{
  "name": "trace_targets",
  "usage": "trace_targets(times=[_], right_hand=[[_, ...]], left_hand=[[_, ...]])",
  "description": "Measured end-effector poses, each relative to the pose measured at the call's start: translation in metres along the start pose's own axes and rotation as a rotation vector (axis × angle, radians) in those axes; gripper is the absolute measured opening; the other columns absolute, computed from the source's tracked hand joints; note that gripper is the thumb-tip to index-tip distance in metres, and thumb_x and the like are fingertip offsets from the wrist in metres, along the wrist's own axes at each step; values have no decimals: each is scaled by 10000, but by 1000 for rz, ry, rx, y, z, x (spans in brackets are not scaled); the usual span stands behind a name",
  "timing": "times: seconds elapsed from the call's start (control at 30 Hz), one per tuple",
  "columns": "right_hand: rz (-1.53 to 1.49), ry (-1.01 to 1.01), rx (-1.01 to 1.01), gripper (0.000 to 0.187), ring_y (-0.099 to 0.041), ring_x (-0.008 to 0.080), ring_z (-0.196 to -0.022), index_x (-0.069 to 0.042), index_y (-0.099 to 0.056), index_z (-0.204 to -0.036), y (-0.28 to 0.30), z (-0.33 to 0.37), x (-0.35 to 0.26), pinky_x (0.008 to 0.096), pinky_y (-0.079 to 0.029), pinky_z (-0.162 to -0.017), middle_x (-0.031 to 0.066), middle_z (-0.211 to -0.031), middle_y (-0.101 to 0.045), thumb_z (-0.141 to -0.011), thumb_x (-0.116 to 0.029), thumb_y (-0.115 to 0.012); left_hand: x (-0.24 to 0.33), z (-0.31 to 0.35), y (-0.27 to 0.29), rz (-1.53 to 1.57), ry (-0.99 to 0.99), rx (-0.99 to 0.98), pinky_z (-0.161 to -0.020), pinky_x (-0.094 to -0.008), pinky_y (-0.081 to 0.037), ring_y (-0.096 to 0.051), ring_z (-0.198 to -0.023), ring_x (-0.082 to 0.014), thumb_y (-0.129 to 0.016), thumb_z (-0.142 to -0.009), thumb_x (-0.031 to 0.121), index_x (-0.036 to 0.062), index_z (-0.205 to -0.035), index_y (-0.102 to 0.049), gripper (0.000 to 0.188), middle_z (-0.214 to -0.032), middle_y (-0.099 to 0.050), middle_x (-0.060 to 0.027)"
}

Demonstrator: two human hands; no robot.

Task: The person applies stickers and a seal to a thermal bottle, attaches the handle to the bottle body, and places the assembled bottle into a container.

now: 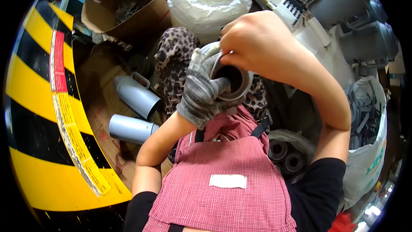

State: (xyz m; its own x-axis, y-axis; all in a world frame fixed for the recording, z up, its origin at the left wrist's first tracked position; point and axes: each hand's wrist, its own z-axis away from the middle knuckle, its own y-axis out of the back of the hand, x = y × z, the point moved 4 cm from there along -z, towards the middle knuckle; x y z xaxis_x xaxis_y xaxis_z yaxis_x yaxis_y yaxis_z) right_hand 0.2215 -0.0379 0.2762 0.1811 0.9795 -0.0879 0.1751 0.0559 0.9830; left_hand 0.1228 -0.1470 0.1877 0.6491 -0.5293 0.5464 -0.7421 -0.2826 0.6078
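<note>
Gripping a short metal cylinder [231, 81] at its open mouth, the bare right hand [253, 45] has its fingers curled over the rim and hooked inside. The gloved left hand [201, 88], in a grey knit glove, wraps around the same cylinder from the near side and clasps its wall. So one cylinder is held between two hands, raised above the person's lap, over a leopard-print cloth [174, 56] and just above the red checked apron [227, 176].

Further out, on the person's left, two grey metal tubes [135, 111] lie on brown cardboard [98, 103], one with a wire handle at its end. Beyond them curves a yellow and black striped guard [38, 103]. On the right, below the forearm, at least two dark round rings [285, 157] sit in a bag. A white sack [369, 154] of grey metal strips stands at the far right. One open cardboard box [124, 4] and one white plastic bag [206, 0] lie ahead.
</note>
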Motion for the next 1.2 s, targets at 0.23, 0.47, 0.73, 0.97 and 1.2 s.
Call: trace_targets(times=[0.23, 0.47, 0.73, 0.97, 1.2], right_hand=[[-1038, -150, -19, 217, -660, 118, -728, 45, -760, -989, 9, 17, 80, 277, -539, -681, 81, -819, -705, -980, -144, -654], [-365, -790, 643, 244, -668, 200, -996, -87, -754, -1131, -78, 203, 263, 322, -505, -894, 57, -1103, -736, -947, -238, -698], [167, -902, 504, 368, -581, 256, -1090, -141, -781, -1062, -124, 278, 211, 395, -463, -991, 34, -1107, -690, -752, -326, -855], [-154, -1159, 678, 255, -573, 257, -1088, -172, -812, -990, -156, 300, 239, 375, -472, -967, -11, -1085, -706, -763, -282, -844], [12, -1187, 726, 196, -585, 229, -1048, -185, -829, -954, -160, 298, 227, 361, -486, -934, -35, -1045, -710, -790, -293, -827]], left_hand=[[5, -20, 11, 60, -99, 68, -953, -609, -424, -592, -1137, -460, -898, -622, 365, 89, -749, -664, 384, -1158, -657, -210], [-40, -69, 125, 188, 285, 145, -977, -460, -519, -608, -1177, -363, -694, -897, 349, 5, -1231, -607, 487, -1304, -609, -228], [-200, -54, 34, 405, 371, -191, -967, -310, -500, -637, -1058, -160, -652, -972, 405, 21, -1278, -656, 490, -1183, -692, -82], [-257, -93, -43, 721, 966, -188, -923, -298, -525, -650, -993, -153, -639, -983, 444, 24, -1269, -659, 509, -1122, -705, -77], [-211, -75, -47, 508, 747, 97, -1046, -308, -451, -568, -1206, -159, -566, -1046, 382, 17, -1365, -566, 484, -1289, -629, -105]])
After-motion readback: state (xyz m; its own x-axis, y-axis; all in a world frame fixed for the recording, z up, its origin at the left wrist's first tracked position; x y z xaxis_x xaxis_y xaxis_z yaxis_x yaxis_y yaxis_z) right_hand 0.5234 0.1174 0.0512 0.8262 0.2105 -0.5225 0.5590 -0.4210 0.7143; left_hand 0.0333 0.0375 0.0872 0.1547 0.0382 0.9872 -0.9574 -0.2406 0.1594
